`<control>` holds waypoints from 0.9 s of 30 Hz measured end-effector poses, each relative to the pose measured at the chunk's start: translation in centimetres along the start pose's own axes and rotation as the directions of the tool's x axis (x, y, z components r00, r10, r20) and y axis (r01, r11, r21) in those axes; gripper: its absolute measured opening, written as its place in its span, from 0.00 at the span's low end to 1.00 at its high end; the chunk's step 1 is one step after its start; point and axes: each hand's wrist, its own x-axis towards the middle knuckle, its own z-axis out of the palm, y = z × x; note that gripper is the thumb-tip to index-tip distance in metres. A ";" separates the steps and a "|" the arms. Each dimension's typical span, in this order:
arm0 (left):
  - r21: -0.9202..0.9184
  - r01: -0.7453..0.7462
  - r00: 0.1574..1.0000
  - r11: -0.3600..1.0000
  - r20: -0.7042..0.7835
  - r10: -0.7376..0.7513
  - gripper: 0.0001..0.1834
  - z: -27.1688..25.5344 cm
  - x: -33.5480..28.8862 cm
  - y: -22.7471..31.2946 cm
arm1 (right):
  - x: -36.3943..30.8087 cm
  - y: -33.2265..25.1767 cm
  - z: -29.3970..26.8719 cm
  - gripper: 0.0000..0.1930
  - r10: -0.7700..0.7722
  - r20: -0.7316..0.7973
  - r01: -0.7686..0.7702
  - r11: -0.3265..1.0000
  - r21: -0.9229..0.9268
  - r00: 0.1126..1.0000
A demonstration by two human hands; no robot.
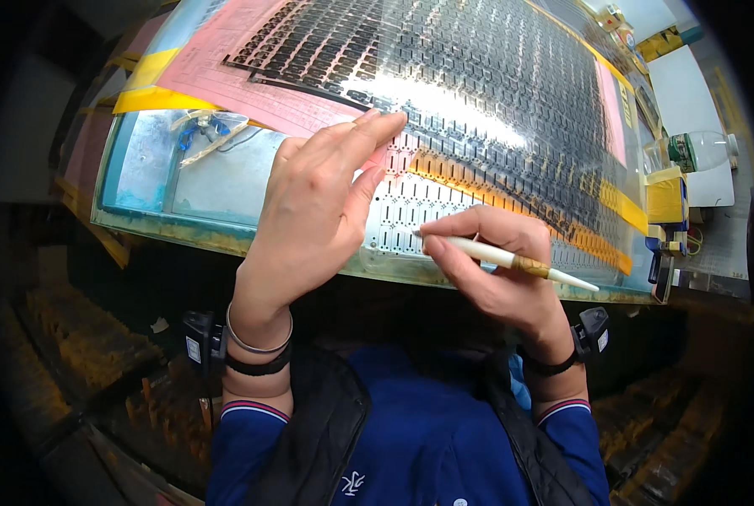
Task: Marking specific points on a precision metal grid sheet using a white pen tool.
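Patterned sheet (512, 101): right fingers (471, 221) pinch pen (530, 266) over its near edge, left fingers (380, 133) loosely extended atop. Wobble could scratch it.

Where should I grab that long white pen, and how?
I'd pinch the white pen between thumb and fingertips, just behind its dark tip, much as the person's right hand does. Coming from the picture's lower right looks best: the tip points to the upper left, and the thin tail slants the other way. Its slim, round-looking barrel seems suited to a fingertip pinch.
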 end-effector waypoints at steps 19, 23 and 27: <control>-0.019 0.004 1.000 1.000 0.019 -0.003 0.23 -0.2 0.1 0.1 | 0.7 -0.1 0.0 0.07 0.056 -0.057 -0.056 0.998 0.001 0.997; -0.022 0.001 1.000 1.000 0.004 -0.001 0.23 -0.2 -0.1 -0.1 | 0.7 -0.7 -0.5 0.07 0.103 0.049 -0.103 0.995 0.009 0.994; -0.010 0.007 1.000 1.000 0.007 -0.007 0.23 -0.1 -0.1 0.0 | 0.7 0.3 0.2 0.07 0.020 -0.065 -0.019 1.000 0.022 0.998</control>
